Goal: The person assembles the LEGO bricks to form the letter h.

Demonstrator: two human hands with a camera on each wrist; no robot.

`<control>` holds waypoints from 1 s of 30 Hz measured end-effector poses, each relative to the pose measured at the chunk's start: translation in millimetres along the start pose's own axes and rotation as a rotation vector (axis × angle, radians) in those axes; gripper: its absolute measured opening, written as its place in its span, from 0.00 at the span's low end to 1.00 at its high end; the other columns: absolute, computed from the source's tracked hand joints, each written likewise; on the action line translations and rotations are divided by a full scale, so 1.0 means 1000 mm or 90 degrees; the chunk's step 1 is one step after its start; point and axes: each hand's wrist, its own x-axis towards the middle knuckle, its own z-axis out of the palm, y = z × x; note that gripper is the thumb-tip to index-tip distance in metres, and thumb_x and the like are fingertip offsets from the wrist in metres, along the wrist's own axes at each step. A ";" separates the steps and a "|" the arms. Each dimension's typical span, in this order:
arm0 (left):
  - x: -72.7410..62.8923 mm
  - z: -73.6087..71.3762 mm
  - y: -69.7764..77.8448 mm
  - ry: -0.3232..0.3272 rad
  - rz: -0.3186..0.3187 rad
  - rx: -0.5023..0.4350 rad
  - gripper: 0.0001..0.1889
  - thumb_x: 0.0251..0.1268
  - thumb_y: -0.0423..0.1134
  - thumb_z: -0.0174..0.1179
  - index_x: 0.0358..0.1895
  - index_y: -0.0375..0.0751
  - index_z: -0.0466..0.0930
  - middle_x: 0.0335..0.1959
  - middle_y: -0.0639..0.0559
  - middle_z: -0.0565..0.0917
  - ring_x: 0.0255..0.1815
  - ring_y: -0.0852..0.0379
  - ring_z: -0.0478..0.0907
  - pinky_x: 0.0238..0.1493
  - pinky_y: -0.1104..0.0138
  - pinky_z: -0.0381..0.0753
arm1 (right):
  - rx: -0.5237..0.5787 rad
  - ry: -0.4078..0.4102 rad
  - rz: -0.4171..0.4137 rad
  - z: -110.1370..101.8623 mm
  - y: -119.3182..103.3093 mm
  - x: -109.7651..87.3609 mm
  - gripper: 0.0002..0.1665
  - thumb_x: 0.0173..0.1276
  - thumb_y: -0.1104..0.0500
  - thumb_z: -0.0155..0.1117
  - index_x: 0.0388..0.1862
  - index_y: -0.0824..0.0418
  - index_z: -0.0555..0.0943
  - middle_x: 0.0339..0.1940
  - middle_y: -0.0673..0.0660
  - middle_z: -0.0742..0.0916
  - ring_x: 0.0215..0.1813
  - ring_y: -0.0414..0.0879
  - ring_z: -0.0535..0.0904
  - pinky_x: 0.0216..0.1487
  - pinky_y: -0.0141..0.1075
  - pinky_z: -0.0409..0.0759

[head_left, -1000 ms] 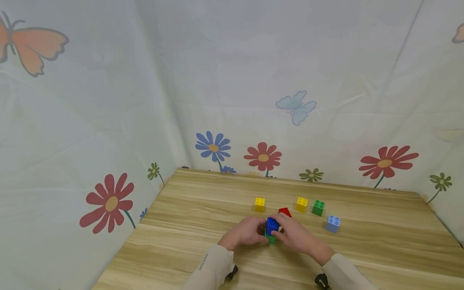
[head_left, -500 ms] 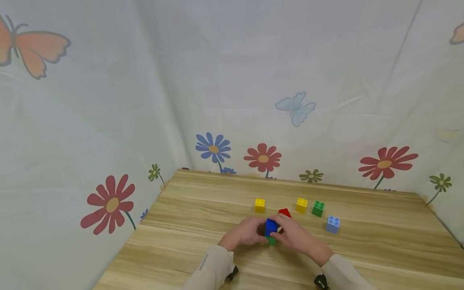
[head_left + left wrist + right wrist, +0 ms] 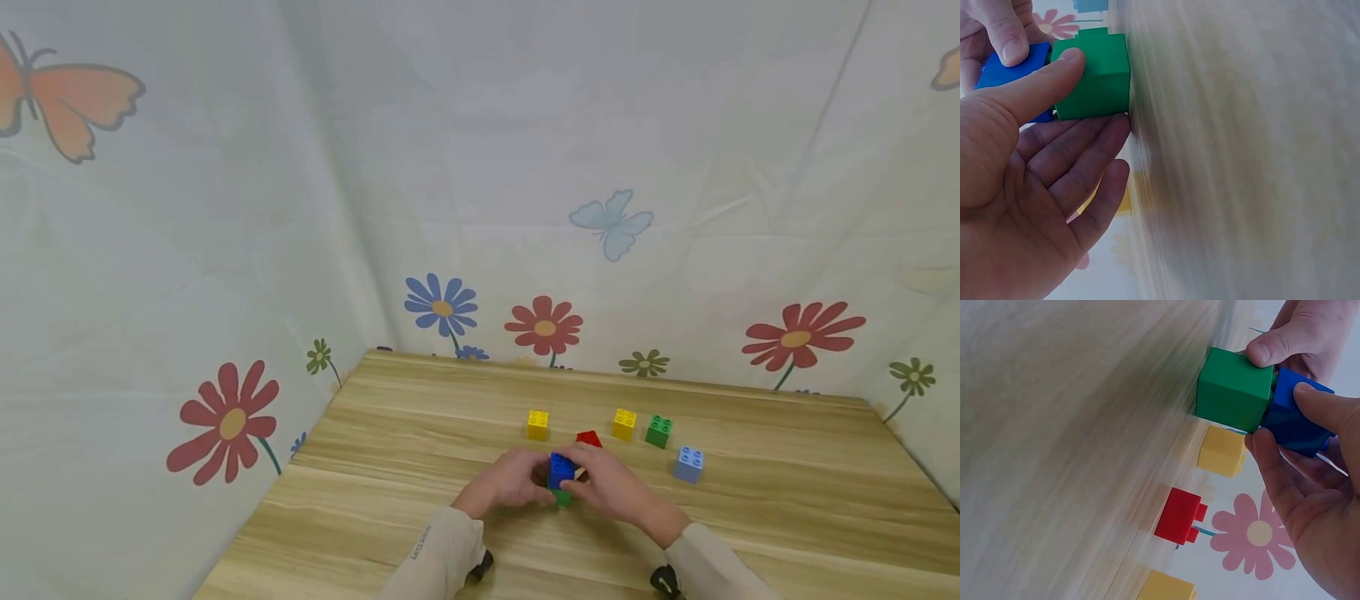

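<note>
Head view: blue block (image 3: pixel 562 472) atop green block (image 3: pixel 562 498), apparently resting on the table (image 3: pixel 405 433), left hand (image 3: pixel 513 478) and right hand (image 3: pixel 613 487) on either side of the pair. Left wrist view: left hand pinches the green block between thumb and fingers. Right wrist view: right hand grips the blue block, slightly tilted, a gap showing beneath; it should seat best levelled, the green braced, then pressed evenly straight down.
</note>
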 end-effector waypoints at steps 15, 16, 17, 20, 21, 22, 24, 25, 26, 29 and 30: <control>0.001 -0.001 -0.001 0.008 0.002 0.009 0.23 0.54 0.42 0.70 0.55 0.49 0.78 0.43 0.61 0.82 0.43 0.68 0.77 0.49 0.70 0.74 | -0.064 -0.007 -0.026 -0.001 -0.009 0.001 0.26 0.65 0.59 0.65 0.62 0.61 0.73 0.51 0.52 0.79 0.46 0.43 0.77 0.45 0.33 0.79; 0.001 0.000 -0.001 0.007 0.002 0.008 0.23 0.54 0.42 0.70 0.55 0.49 0.78 0.43 0.61 0.82 0.43 0.67 0.77 0.49 0.69 0.74 | -0.062 -0.008 -0.026 -0.001 -0.008 0.001 0.26 0.65 0.59 0.65 0.62 0.61 0.73 0.51 0.52 0.79 0.47 0.43 0.77 0.45 0.33 0.79; 0.001 0.000 -0.001 0.007 0.002 0.009 0.24 0.54 0.42 0.70 0.56 0.49 0.77 0.43 0.61 0.82 0.44 0.67 0.77 0.50 0.69 0.74 | -0.061 -0.008 -0.025 -0.001 -0.008 0.001 0.26 0.65 0.59 0.65 0.62 0.61 0.73 0.51 0.52 0.79 0.46 0.43 0.77 0.45 0.33 0.79; 0.002 0.000 -0.002 0.006 0.005 0.009 0.24 0.54 0.42 0.70 0.56 0.49 0.77 0.44 0.61 0.82 0.44 0.67 0.77 0.50 0.69 0.74 | -0.051 -0.008 -0.027 -0.001 -0.007 0.001 0.26 0.65 0.59 0.65 0.61 0.62 0.73 0.51 0.52 0.79 0.46 0.44 0.77 0.45 0.33 0.79; 0.002 0.001 -0.002 0.006 0.008 0.009 0.24 0.54 0.42 0.70 0.56 0.49 0.77 0.44 0.61 0.82 0.44 0.67 0.77 0.50 0.69 0.74 | -0.049 -0.009 -0.026 -0.001 -0.006 0.001 0.26 0.65 0.59 0.65 0.61 0.62 0.73 0.51 0.52 0.79 0.46 0.44 0.77 0.45 0.33 0.79; 0.002 0.001 -0.002 0.005 0.010 0.009 0.24 0.54 0.42 0.70 0.56 0.49 0.77 0.44 0.61 0.82 0.44 0.68 0.77 0.50 0.70 0.74 | -0.048 -0.010 -0.025 -0.001 -0.006 0.001 0.25 0.65 0.59 0.65 0.61 0.62 0.74 0.51 0.52 0.79 0.46 0.44 0.77 0.46 0.33 0.79; 0.002 0.001 -0.003 0.005 0.013 0.008 0.24 0.54 0.42 0.70 0.56 0.49 0.77 0.44 0.62 0.82 0.44 0.68 0.77 0.50 0.70 0.74 | -0.042 -0.010 -0.023 -0.001 -0.005 0.002 0.25 0.65 0.58 0.65 0.61 0.62 0.74 0.50 0.52 0.79 0.46 0.44 0.77 0.46 0.34 0.79; 0.002 0.001 -0.003 0.006 0.016 0.008 0.24 0.54 0.42 0.70 0.56 0.49 0.78 0.44 0.62 0.82 0.43 0.68 0.77 0.50 0.70 0.74 | -0.039 -0.010 -0.022 -0.002 -0.005 0.002 0.25 0.65 0.58 0.65 0.60 0.62 0.74 0.50 0.52 0.79 0.46 0.44 0.77 0.46 0.34 0.79; 0.002 0.001 -0.002 0.006 0.016 0.008 0.24 0.54 0.42 0.70 0.56 0.49 0.78 0.43 0.62 0.82 0.43 0.68 0.77 0.49 0.70 0.74 | -0.035 -0.012 -0.021 -0.002 -0.004 0.002 0.25 0.65 0.58 0.65 0.60 0.61 0.74 0.50 0.51 0.79 0.45 0.43 0.77 0.46 0.34 0.79; 0.001 0.000 -0.002 0.006 0.015 0.013 0.24 0.54 0.42 0.70 0.56 0.49 0.78 0.43 0.62 0.82 0.44 0.68 0.77 0.50 0.70 0.74 | -0.028 -0.012 -0.021 -0.002 -0.003 0.001 0.25 0.65 0.57 0.65 0.60 0.61 0.75 0.50 0.51 0.80 0.45 0.43 0.77 0.46 0.34 0.79; 0.001 0.000 -0.002 0.006 0.014 0.015 0.24 0.54 0.42 0.70 0.56 0.49 0.78 0.43 0.62 0.82 0.44 0.68 0.76 0.50 0.70 0.74 | -0.028 -0.013 -0.022 -0.002 -0.002 0.001 0.25 0.65 0.57 0.65 0.60 0.60 0.75 0.50 0.51 0.80 0.45 0.43 0.77 0.46 0.34 0.79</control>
